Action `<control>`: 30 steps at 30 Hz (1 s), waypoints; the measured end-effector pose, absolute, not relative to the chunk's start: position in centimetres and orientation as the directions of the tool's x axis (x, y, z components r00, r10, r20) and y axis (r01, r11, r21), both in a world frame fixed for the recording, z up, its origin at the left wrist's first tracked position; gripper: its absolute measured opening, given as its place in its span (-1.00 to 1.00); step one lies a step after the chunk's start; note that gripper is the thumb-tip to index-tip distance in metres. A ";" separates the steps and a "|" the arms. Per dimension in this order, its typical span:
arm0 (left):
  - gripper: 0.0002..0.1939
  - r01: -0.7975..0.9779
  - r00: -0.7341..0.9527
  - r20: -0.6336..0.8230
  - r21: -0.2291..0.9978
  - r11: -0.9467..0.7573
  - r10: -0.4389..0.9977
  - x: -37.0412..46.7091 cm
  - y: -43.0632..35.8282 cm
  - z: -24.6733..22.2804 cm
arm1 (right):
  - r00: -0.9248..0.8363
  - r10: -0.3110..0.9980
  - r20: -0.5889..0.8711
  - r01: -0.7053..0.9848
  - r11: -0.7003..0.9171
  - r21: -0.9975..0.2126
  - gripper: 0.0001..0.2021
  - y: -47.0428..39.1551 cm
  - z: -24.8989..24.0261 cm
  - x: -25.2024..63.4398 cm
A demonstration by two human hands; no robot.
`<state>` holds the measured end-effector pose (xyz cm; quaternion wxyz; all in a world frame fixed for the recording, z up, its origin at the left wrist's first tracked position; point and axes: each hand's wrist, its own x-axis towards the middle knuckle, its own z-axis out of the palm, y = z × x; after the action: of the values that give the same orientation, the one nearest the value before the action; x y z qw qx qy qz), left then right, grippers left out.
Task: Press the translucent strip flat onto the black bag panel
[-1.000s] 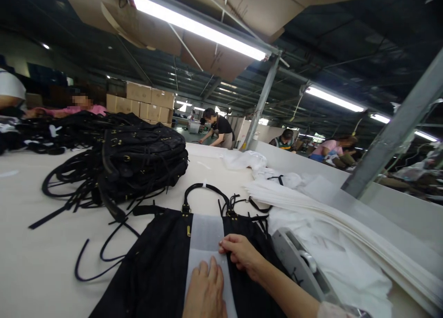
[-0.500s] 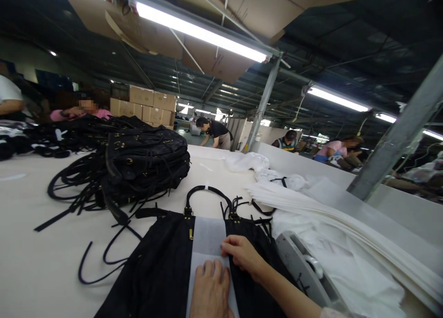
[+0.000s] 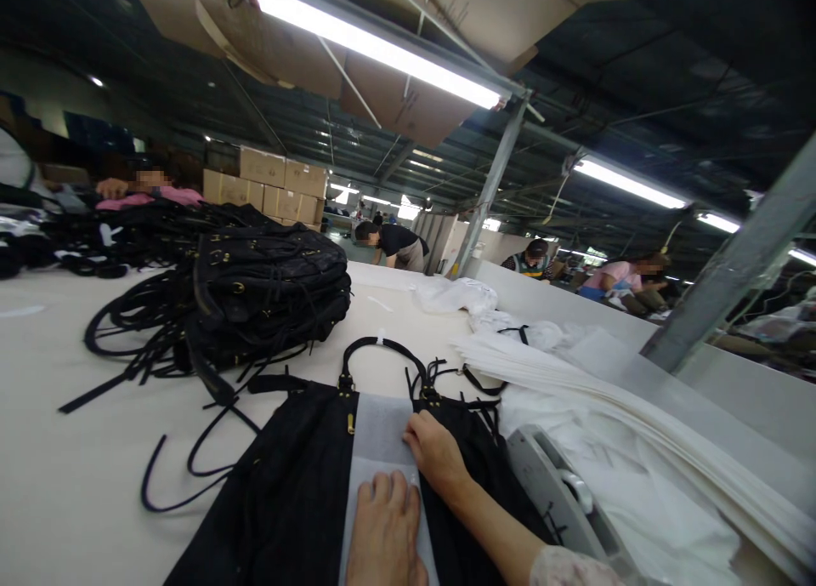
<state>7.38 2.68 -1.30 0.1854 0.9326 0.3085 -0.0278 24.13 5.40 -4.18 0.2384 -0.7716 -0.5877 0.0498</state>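
Hands both lay on the black bag [image 3: 280,492], which sat flat at the table's [image 3: 64,484] near edge with its looped handle [image 3: 382,352] pointing toward the far edge. Left hand [image 3: 386,531] was palm-down, fingers together and extended, pressing the white paper strip [image 3: 376,437] that ran down the bag's middle; nothing gripped. Right hand [image 3: 433,454] came in from the right on a bent forearm, fingertips curled onto the strip's right edge; pinch or just contact, couldn't tell. Stack of black bags [image 3: 268,293] sat further toward the far edge, piled white sheets [image 3: 574,382] along the right edge.
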 end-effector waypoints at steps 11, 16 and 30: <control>-0.27 0.590 0.805 -0.187 0.348 -0.729 0.563 7.0 2.4 -1.1 | 0.160 0.987 0.005 0.889 -0.142 -0.435 -0.27 4.7 -1.5 26.8; -0.24 0.601 0.799 -0.240 0.350 -0.719 0.551 7.2 2.4 -0.5 | 0.185 0.983 -0.009 0.892 -0.171 -0.418 -0.37 5.9 -1.9 27.3; -0.31 0.582 0.795 -0.030 0.315 -0.749 0.605 6.6 2.2 -2.9 | 0.352 0.936 0.013 0.806 -0.297 -0.512 -0.79 -1.3 8.0 31.2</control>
<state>6.61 2.21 -2.92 0.1563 0.9345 0.3178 0.0369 31.16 -1.26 7.97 0.2217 -0.7919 -0.5499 0.1460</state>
